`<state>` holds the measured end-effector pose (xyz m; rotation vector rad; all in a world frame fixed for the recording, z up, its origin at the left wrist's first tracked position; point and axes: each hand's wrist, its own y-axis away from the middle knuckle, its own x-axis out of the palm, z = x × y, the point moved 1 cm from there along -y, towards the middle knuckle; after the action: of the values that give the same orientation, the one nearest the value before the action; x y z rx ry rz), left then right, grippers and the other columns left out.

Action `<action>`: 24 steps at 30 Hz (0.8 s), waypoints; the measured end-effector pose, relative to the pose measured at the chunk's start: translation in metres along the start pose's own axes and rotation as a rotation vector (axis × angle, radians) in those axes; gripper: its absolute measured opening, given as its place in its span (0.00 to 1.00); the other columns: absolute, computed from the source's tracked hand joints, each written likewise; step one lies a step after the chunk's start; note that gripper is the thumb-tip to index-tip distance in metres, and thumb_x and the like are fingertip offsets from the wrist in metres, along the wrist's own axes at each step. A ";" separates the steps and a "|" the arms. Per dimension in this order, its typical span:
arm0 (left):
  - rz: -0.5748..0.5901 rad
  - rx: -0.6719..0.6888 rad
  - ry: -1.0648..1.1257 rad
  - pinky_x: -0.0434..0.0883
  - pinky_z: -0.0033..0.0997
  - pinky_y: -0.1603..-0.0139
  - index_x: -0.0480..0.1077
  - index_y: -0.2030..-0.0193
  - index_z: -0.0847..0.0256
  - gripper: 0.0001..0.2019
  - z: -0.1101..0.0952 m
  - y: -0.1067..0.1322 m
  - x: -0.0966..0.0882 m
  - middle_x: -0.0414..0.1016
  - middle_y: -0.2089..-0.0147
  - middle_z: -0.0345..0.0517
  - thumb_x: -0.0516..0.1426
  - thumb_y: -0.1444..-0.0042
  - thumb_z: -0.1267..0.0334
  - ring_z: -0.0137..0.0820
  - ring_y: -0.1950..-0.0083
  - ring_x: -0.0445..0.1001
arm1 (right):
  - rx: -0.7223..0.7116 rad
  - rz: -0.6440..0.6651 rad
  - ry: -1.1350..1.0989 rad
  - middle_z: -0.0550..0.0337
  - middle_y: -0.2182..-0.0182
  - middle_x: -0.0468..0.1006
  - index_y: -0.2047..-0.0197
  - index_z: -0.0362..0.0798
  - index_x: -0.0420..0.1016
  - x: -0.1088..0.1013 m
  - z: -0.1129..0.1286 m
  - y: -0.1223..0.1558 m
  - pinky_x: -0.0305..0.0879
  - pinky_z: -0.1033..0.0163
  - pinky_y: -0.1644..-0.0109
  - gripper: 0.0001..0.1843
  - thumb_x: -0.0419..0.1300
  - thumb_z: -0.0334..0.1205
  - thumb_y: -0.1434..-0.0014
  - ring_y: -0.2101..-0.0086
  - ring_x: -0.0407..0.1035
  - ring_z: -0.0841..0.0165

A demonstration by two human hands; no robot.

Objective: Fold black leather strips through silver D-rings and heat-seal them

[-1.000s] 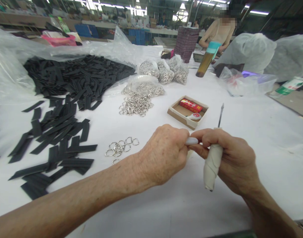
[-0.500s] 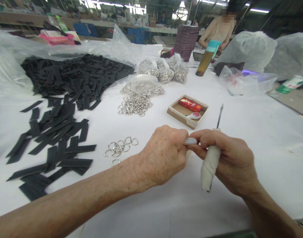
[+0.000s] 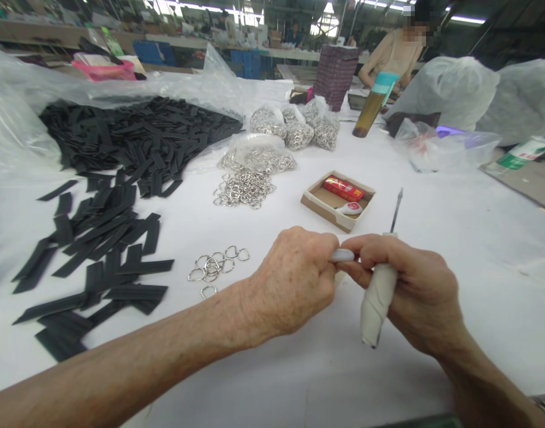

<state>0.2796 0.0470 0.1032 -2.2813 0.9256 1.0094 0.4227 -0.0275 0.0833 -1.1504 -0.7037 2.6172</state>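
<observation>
Above the white table (image 3: 455, 226), just nearer me than a shallow box (image 3: 325, 216), my left hand (image 3: 294, 279) is closed in a fist round a white piece (image 3: 343, 255), whose rounded end pokes out toward my right hand (image 3: 422, 291). My right thumb and forefinger close in at that end, and the same hand grips a tool (image 3: 379, 300) with a pale wrapped handle, its metal shaft pointing up; I can make out no lettering on either. The box holds a red packet (image 3: 343, 188) with yellow markings, too blurred to read, and a white item (image 3: 350, 208) bearing a red emblem, equally unreadable. At far right a bottle (image 3: 525, 153) wears a green and white label with small red marks I can't decipher. Left of my fist lie loose metal rings (image 3: 211, 267) and, further left, black strips (image 3: 114, 238).
</observation>
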 end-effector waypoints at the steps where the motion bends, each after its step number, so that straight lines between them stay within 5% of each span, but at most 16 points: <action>1: -0.004 0.003 -0.002 0.53 0.28 0.76 0.58 0.81 0.60 0.10 0.000 0.000 0.000 0.58 0.84 0.36 0.52 0.53 0.75 0.26 0.79 0.57 | -0.005 0.002 -0.002 0.64 0.69 0.77 0.72 0.51 0.61 0.000 0.000 0.000 0.64 0.67 0.69 0.11 0.59 0.28 0.45 0.70 0.71 0.69; 24: 0.072 0.043 -0.053 0.57 0.30 0.73 0.66 0.77 0.62 0.08 0.002 -0.001 -0.008 0.66 0.80 0.41 0.51 0.49 0.70 0.29 0.76 0.64 | -0.033 -0.014 -0.025 0.68 0.66 0.76 0.71 0.51 0.61 0.000 0.004 -0.002 0.63 0.71 0.67 0.12 0.60 0.29 0.44 0.69 0.70 0.74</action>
<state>0.2758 0.0525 0.1080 -2.1894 1.0038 1.0653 0.4198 -0.0270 0.0866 -1.1201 -0.7590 2.6223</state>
